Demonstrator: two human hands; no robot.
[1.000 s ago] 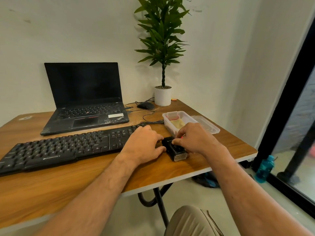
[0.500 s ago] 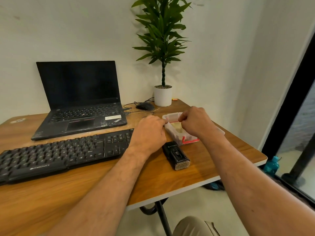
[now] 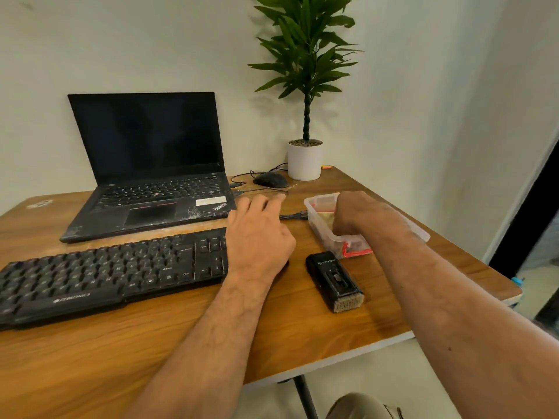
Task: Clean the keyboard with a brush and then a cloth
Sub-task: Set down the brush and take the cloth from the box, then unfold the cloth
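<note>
A black keyboard lies across the wooden desk. My left hand rests on its right end with the fingers stretched forward. The black brush lies loose on the desk to the right of that hand, bristles toward me. My right hand is inside a clear plastic box, and its fingers curl down around a yellow cloth. The fingertips are hidden by the hand itself.
An open black laptop stands behind the keyboard. A black mouse and a potted plant sit at the far corner. The keyboard cable runs to the box. The box lid lies to its right, near the desk edge.
My right hand let go of the brush and moved forward into the plastic box. My left hand left the brush and now rests on the keyboard's right end. The brush stays on the desk.
</note>
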